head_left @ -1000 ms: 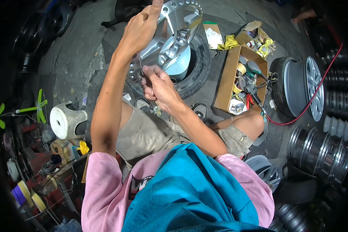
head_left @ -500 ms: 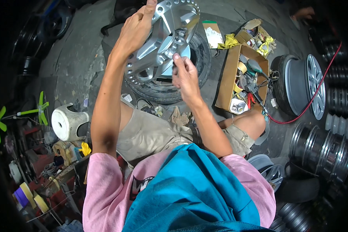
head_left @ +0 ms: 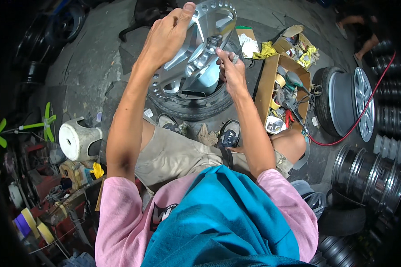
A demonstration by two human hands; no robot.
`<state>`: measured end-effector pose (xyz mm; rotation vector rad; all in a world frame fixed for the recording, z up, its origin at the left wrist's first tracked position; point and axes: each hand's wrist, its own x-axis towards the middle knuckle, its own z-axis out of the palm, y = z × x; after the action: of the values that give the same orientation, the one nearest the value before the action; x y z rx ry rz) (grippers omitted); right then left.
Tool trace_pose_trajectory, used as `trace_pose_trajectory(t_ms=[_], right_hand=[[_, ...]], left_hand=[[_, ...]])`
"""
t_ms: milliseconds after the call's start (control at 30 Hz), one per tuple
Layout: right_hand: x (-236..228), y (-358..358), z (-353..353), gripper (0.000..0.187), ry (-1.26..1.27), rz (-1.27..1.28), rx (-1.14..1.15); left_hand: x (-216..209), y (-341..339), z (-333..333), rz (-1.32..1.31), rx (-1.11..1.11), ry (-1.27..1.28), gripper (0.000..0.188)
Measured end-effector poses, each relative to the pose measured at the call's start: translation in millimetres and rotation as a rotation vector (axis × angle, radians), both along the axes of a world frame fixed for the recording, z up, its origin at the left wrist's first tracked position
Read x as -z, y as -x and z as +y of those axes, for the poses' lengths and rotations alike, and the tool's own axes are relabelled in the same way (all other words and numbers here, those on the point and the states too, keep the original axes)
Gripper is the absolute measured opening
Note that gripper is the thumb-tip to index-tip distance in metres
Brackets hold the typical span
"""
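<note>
Cluttered workshop floor, grey concrete, seen from above a seated person in a pink shirt with a teal cloth over the front. Left hand (head_left: 167, 38) clamps the upper rim of a silver alloy wheel (head_left: 196, 53), thumb up over the edge, holding it tilted on its side. That wheel rests on or just above a black tyre (head_left: 196, 104) lying flat on the floor; exact contact is hidden. Right hand (head_left: 231, 71) is closed around a small metallic tool (head_left: 235, 58), tip against the hub area near the wheel centre; what kind of tool is too small to tell.

Step in hand, as I judge it: working on the hub or spoke face while the other hand steadies the rim. Next move likely calls for a firm hold on the rim so it does not roll, plus small, controlled pressure from the tool at the hub.

Cardboard box (head_left: 283, 95) of tools sits just right of the tyre. Another wheel with tyre (head_left: 343, 104) stands further right, red hose (head_left: 356, 120) across it. White bucket (head_left: 75, 140) lies at left.
</note>
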<state>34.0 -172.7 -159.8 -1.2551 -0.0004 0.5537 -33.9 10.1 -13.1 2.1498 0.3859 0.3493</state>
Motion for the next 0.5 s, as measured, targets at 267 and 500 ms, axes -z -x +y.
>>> trace_pose_trajectory(t_ms=[267, 500], right_hand=[[40.1, 42.6, 6.6, 0.035, 0.114, 0.068, -0.040], [80.5, 53.5, 7.0, 0.035, 0.141, 0.070, 0.059]], left_hand=[[12.6, 11.9, 25.3, -0.049, -0.050, -0.118, 0.073], [12.1, 19.1, 21.6, -0.089, 0.012, -0.157, 0.067]])
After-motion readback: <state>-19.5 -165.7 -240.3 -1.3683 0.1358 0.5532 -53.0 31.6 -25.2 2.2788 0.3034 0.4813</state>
